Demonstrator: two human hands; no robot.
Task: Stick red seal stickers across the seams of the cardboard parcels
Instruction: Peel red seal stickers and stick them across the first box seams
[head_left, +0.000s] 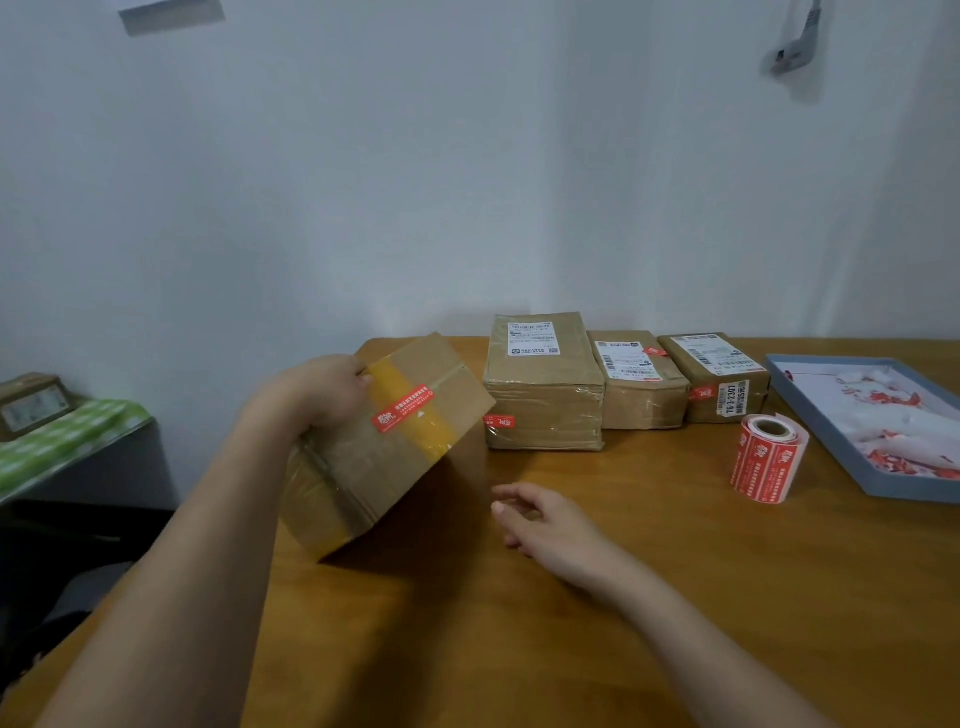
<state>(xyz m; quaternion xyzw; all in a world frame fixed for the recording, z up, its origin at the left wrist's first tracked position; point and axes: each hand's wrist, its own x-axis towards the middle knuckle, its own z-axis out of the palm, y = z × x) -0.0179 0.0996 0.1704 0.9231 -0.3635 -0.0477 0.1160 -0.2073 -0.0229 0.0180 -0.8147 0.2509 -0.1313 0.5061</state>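
1. The left hand (332, 389) grips the far upper edge of a cardboard parcel (384, 447), fingers curled over the edge. The parcel is tilted; whether its lower corner rests on the wooden table (519, 623) or is lifted clear of it cannot be told.
2. A band of yellow tape (415, 415) runs along the parcel's top face. A red seal sticker (402, 408) lies across that tape, flat on the cardboard.
3. The right hand (545, 525) hovers low over the table just right of the tilted parcel, fingers loosely spread and holding nothing. Whether it touches the tabletop cannot be told.
4. Three further parcels stand in a row at the back of the table against the wall: a large parcel (543, 384), a middle parcel (641, 384) and a right-hand parcel (719, 379). Each carries a white shipping label on top.
5. Each of the three shows a small red sticker: one at the large parcel's lower front-left corner (500, 421), one on the middle parcel's top (654, 352), and one on the right-hand parcel's front face (704, 393).
6. A roll of red seal stickers (769, 457) stands on end right of the row, well apart from both hands.
7. A shallow blue tray (831, 447) lies at the table's right edge, holding white backing scraps with red remnants.
8. Left of the table, a lower surface with a green patterned cover (67, 441) bears another small box (34, 402).
9. The tilted parcel stands between the left hand and the large parcel, close to the latter's front-left corner.
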